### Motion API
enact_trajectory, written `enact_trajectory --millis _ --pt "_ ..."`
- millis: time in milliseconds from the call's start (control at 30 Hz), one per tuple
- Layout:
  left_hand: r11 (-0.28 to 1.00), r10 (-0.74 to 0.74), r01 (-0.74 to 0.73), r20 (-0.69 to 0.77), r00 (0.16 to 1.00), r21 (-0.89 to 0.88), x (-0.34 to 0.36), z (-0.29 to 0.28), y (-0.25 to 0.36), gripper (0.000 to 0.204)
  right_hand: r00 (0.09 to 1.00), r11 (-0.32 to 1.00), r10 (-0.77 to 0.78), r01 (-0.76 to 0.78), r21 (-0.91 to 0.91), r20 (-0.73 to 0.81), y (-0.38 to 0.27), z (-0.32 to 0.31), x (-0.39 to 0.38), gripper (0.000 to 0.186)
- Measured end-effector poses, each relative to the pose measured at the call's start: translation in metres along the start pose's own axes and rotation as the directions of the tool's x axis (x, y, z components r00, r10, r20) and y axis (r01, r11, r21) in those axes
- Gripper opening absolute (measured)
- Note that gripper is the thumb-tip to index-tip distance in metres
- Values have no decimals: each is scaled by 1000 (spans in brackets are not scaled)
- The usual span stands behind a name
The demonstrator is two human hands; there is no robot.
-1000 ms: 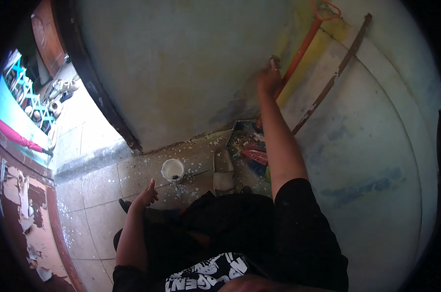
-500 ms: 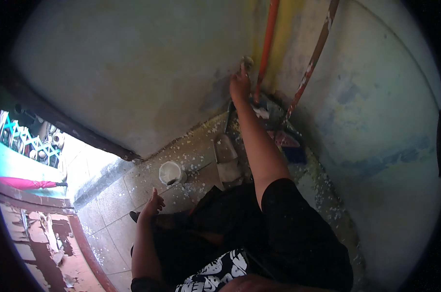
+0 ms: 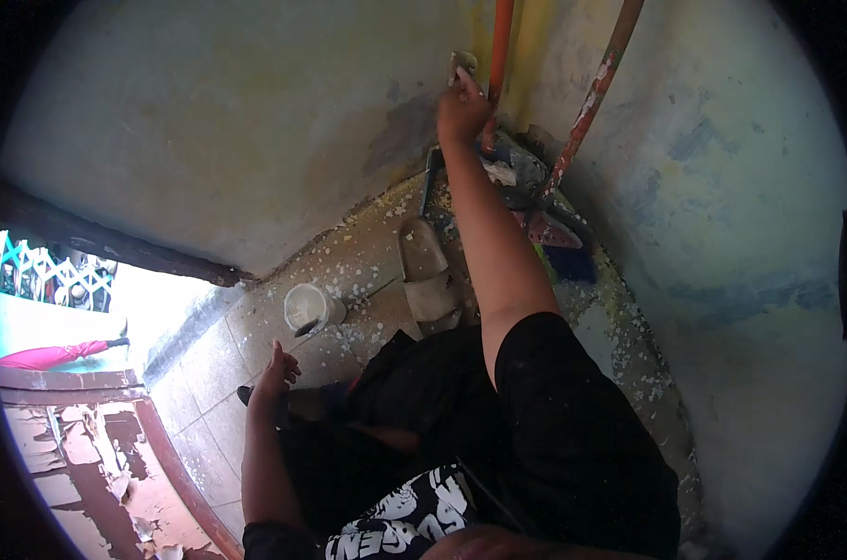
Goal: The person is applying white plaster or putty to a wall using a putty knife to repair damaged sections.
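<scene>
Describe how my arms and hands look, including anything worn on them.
Your left hand and right hand are bare, with no gloves or watch visible. The forearms are uncovered too. Your right sleeve is black, loose and short; the left sleeve is also black.

- There it was, bold white block lettering point(image 3: 400, 518), right across the front of the black shirt point(image 3: 582, 448)!
- And the lower view edge cut it short!
</scene>
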State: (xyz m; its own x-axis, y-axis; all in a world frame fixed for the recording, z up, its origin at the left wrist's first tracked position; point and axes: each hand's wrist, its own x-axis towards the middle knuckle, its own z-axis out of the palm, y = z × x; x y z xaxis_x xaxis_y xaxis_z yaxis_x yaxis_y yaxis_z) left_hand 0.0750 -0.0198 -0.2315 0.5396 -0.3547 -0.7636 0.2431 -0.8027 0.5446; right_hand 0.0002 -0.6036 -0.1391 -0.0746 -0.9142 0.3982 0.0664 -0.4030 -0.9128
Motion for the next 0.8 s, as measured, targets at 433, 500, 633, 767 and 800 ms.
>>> enact_trajectory --millis 433,500,633,767,800 --pt "999 -12 15 -66 998 49 3 -4 -4 83 985 988 37 -11 154 -168 4 3 0 19" --pt "1000 -11 13 -58 998 23 1 -3 -1 82 983 970 60 -16 244 -172 2 6 -2 17" --pt "998 5 -1 -61 998 57 -3 -1 1 80 970 928 170 -99 359 -173 -3 7 -2 17" --pt "999 18 -16 -51 999 37 -1 -3 -4 80 968 858 220 -131 497 -124 -8 7 1 14" --pt "999 14 -13 -41 999 35 1 -4 -6 80 961 841 227 -112 529 -156 -9 8 1 15"
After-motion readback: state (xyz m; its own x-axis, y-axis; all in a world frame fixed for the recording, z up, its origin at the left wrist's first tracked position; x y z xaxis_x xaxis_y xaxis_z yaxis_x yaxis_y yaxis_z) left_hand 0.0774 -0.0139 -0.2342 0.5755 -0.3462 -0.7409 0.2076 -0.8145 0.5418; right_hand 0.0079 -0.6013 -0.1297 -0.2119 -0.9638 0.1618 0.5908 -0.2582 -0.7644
